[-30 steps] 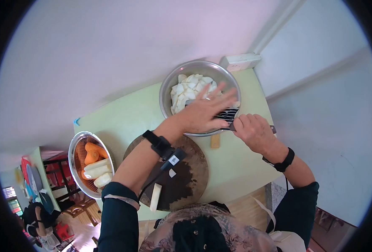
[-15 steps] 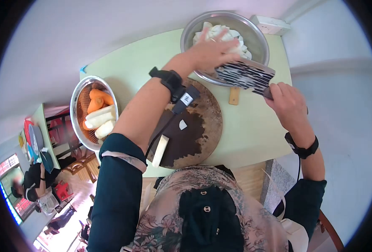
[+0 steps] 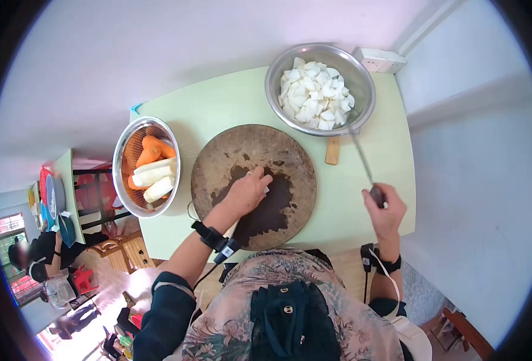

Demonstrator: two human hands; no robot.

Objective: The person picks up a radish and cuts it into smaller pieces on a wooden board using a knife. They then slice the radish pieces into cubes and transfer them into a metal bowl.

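My left hand (image 3: 245, 194) is over the round wooden chopping board (image 3: 218, 156), its fingers closed at a small white radish piece (image 3: 266, 190) that shows at the fingertips. Part of a pale radish stick shows beside that wrist. In my right hand (image 3: 386, 212) is the handle of a cleaver (image 3: 363, 155), its blade seen nearly edge-on. The blade points toward a steel bowl (image 3: 366, 96), its far end at the bowl's near rim. White radish chunks (image 3: 314, 93) are heaped in the bowl.
An oval colander (image 3: 122, 195) at the left holds carrots (image 3: 149, 150) and peeled white radish pieces (image 3: 155, 174). A wooden handle (image 3: 332, 151) sticks out from beside the bowl. A power socket box (image 3: 380, 61) is by the wall. Other people are in the background at lower left.
My left hand has moved from above the bowl down to the board and closed at the small white piece. My right hand has drawn nearer, turning the cleaver from blade-flat to edge-on.
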